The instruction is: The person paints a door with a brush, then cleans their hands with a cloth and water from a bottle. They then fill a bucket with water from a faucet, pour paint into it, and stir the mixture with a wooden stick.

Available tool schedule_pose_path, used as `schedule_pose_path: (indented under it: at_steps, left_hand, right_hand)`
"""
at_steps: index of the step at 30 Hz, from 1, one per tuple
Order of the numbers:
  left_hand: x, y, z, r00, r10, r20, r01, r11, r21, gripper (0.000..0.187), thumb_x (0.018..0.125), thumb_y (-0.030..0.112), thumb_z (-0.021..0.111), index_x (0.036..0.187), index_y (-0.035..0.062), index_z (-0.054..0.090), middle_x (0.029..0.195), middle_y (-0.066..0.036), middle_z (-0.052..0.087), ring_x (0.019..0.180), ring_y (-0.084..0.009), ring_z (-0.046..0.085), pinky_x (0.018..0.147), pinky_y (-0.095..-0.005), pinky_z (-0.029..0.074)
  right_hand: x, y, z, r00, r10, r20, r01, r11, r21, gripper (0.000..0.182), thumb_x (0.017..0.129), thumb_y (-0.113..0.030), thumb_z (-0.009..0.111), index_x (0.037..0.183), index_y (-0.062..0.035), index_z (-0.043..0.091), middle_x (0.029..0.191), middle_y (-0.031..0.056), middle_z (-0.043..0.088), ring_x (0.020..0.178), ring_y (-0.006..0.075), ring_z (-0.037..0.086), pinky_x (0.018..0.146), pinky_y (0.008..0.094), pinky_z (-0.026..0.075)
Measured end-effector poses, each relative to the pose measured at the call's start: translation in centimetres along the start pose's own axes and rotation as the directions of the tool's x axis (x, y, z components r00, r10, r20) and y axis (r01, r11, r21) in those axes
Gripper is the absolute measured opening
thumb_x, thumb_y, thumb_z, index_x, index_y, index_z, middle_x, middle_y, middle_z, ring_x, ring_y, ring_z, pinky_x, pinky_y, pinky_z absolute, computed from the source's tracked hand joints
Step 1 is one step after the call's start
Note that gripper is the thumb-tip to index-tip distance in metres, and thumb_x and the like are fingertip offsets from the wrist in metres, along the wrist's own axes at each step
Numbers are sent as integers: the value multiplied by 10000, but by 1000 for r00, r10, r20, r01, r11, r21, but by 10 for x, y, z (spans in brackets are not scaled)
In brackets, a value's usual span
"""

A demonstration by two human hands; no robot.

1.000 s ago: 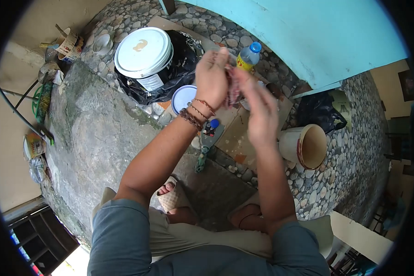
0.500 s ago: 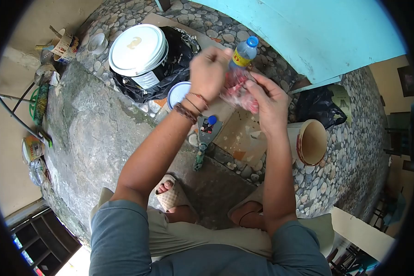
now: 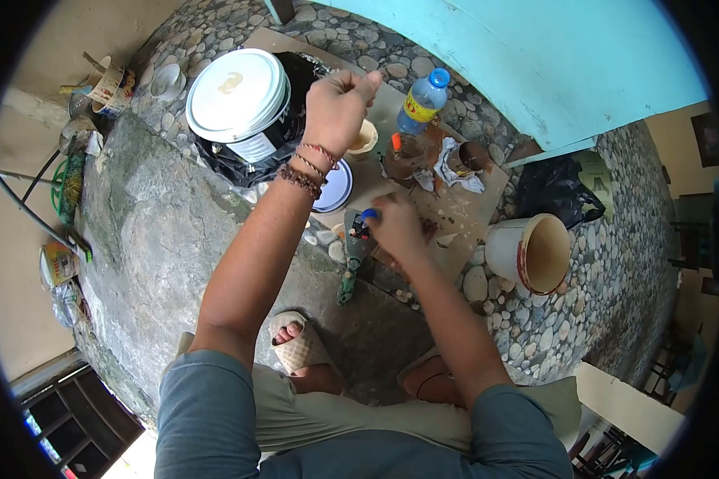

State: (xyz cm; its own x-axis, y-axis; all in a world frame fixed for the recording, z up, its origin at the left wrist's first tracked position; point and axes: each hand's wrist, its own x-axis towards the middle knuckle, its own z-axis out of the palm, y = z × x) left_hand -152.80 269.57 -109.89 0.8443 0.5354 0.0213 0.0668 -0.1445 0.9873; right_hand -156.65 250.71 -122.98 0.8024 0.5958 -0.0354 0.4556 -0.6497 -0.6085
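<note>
Fingers of the left hand (image 3: 337, 112) were curled in together, raised just to the right of the bucket's white lid (image 3: 236, 94) in view, though whether they held anything could not be told. The right hand (image 3: 399, 227) reached low over the cardboard (image 3: 463, 211), its fingertips at a blue cap (image 3: 368, 214) by the blade of a scraper (image 3: 356, 249); whether they clamped it was unclear. Farther off stood a bottle (image 3: 422, 104) with a yellow label.
</note>
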Motion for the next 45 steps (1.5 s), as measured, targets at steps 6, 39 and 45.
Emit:
schedule_pose_path:
  at_steps: [6,39,45]
  left_hand:
    - [1,1,13,991,82,109,-97,984,147,286,851,176,688,1042,-20,605,834,-58,627,759,-98,577,686,-250,472]
    - [98,-70,94,828,250,502,-395,895,207,815,611,315,860,1302,86,492,1187,-167,611,1123,-329,573,938,-392,453]
    - [104,-85,101,793,348,501,-468,874,133,818,605,287,863,1292,40,493,1142,-214,617,1082,-354,591,914,-406,469]
  right_hand:
    - [10,17,40,997,11,71,1,986,-168,325,761,-199,708,1025,-23,638,981,218,589,853,400,608,777,465,511]
    - [-48,45,-25,835,549,-19,-538,824,176,367,748,-160,713,1080,-26,631,919,139,660,816,257,644,743,365,511]
    - [-92,76,-19,792,518,-322,-591,782,-197,365,769,-154,657,1107,-35,588,1094,215,536,1009,397,546,878,476,460]
